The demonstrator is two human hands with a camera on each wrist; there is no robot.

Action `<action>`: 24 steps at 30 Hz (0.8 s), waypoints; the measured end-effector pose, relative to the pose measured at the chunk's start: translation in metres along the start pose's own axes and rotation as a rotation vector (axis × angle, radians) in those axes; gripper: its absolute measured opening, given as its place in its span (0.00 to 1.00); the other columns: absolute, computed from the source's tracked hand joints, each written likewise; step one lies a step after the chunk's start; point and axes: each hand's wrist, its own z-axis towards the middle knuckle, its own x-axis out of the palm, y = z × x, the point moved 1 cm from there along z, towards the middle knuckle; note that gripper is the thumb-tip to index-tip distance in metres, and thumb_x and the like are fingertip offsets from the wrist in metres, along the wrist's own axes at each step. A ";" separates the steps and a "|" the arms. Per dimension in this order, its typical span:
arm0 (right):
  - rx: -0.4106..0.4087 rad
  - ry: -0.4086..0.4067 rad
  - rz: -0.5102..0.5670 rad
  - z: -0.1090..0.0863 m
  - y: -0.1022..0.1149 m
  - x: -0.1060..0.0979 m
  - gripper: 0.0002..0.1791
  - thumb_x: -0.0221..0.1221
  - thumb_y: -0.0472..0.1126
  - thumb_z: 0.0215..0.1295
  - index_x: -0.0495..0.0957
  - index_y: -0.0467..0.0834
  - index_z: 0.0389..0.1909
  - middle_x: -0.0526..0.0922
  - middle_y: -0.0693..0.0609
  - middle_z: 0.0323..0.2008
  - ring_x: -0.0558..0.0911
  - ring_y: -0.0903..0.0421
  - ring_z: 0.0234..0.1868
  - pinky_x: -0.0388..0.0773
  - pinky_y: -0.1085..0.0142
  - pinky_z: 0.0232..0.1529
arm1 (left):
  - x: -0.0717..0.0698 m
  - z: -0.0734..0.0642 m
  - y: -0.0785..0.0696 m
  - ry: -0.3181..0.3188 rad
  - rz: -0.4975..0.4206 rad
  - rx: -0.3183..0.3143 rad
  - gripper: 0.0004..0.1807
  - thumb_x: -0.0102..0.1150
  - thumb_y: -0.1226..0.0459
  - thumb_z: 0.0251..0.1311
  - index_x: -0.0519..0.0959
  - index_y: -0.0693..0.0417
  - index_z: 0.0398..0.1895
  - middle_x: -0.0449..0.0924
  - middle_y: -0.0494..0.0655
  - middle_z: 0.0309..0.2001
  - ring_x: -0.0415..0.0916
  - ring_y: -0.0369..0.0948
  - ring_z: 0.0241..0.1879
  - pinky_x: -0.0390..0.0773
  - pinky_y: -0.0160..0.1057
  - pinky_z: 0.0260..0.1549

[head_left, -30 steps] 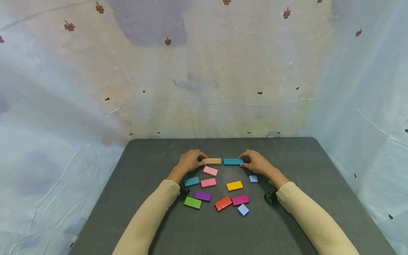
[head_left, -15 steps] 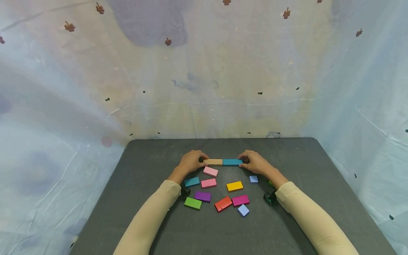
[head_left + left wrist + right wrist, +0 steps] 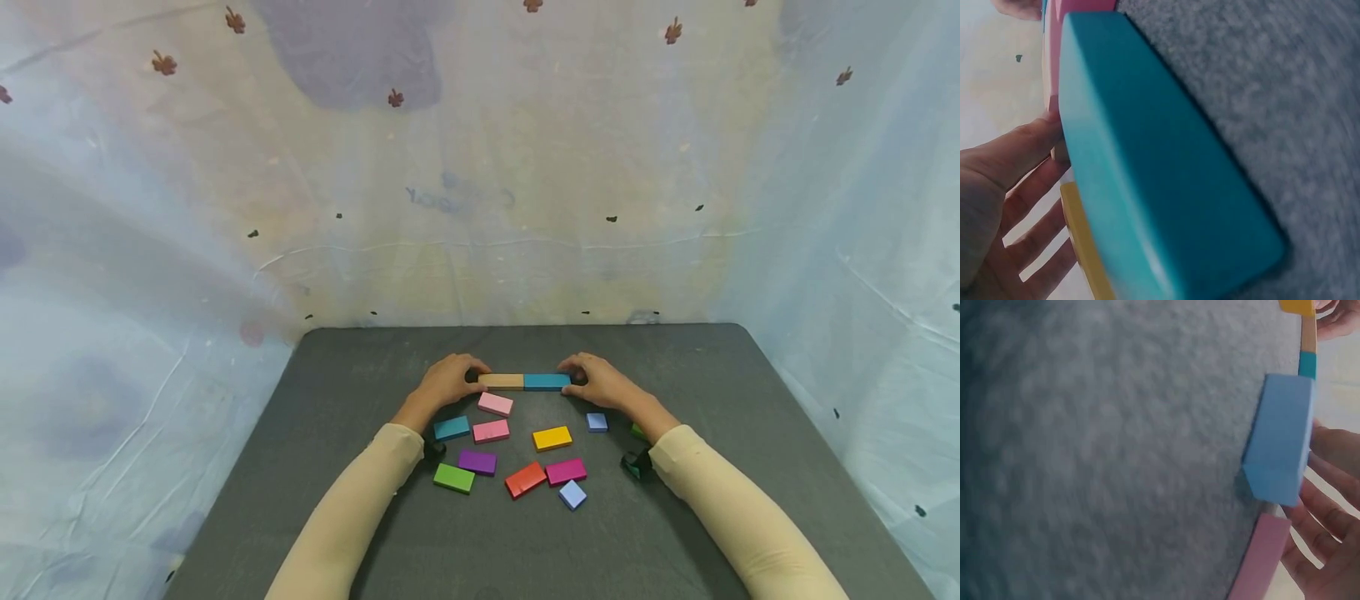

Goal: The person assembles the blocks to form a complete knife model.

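Observation:
My left hand (image 3: 446,382) grips the left end of a plain wood-coloured block (image 3: 504,382) between thumb and fingers. Pinched at its right end by my right hand (image 3: 604,385) is a blue block (image 3: 545,382). The two blocks lie end to end in one straight row, touching. A teal block (image 3: 1141,162) fills the foreground of the left wrist view and hides most of the left fingertips' work. In the right wrist view, a light blue block (image 3: 1280,434) stands before the right fingers and covers their contact.
Nearer on the dark table (image 3: 480,550) lie loose blocks: pink (image 3: 495,404), another pink (image 3: 491,431), yellow (image 3: 552,438), purple (image 3: 477,462), green (image 3: 453,478), red (image 3: 525,480), magenta (image 3: 566,472) and light blue (image 3: 572,495). A patterned sheet (image 3: 480,167) hangs behind.
The gap between the wood-coloured and blue blocks has closed; the hands brought them together, then stayed nearly still over the last half second. The loose blocks have not moved.

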 end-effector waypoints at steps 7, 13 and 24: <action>-0.036 -0.032 0.011 -0.014 -0.010 -0.015 0.22 0.68 0.41 0.76 0.81 0.37 0.65 0.83 0.42 0.56 0.81 0.45 0.54 0.80 0.43 0.57 | 0.001 -0.001 0.005 -0.004 -0.013 -0.002 0.20 0.73 0.51 0.69 0.88 0.42 0.62 0.85 0.46 0.62 0.78 0.49 0.67 0.75 0.57 0.68; -0.043 -0.068 -0.016 -0.032 -0.024 -0.029 0.20 0.66 0.38 0.76 0.82 0.34 0.63 0.84 0.40 0.55 0.82 0.42 0.54 0.80 0.40 0.58 | -0.001 -0.001 0.005 -0.008 -0.020 -0.010 0.18 0.73 0.52 0.69 0.89 0.41 0.60 0.86 0.45 0.59 0.80 0.47 0.64 0.77 0.56 0.66; 0.032 -0.052 -0.040 -0.066 -0.041 -0.048 0.20 0.68 0.38 0.75 0.82 0.33 0.61 0.84 0.39 0.54 0.81 0.43 0.52 0.79 0.40 0.57 | 0.000 -0.002 -0.002 -0.019 -0.006 -0.024 0.17 0.72 0.55 0.71 0.89 0.45 0.60 0.87 0.47 0.58 0.81 0.49 0.61 0.77 0.56 0.66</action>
